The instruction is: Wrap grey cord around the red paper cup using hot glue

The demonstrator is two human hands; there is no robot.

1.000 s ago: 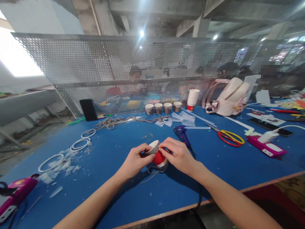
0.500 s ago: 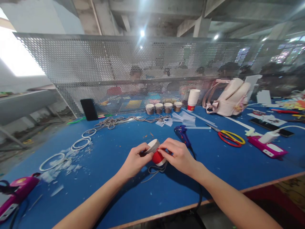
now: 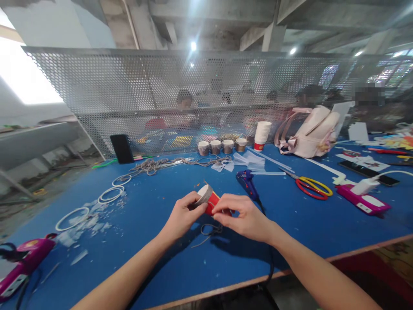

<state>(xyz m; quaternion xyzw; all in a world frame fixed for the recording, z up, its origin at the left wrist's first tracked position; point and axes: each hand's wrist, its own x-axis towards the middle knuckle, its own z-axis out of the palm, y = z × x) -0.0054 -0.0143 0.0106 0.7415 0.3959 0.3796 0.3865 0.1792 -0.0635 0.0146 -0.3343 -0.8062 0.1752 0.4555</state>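
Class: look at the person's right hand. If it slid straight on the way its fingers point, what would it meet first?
The right hand points leftward, so it would first meet the paper cup it already grips, then the left hand. Depth is hard to judge.

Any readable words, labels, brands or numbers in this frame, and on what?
None can be read.
Red paper cup held in the left hand and right hand: no print shows.
Pink glue gun: yellow mark, too blurred.
Colourful printed sheets at far right: too small.
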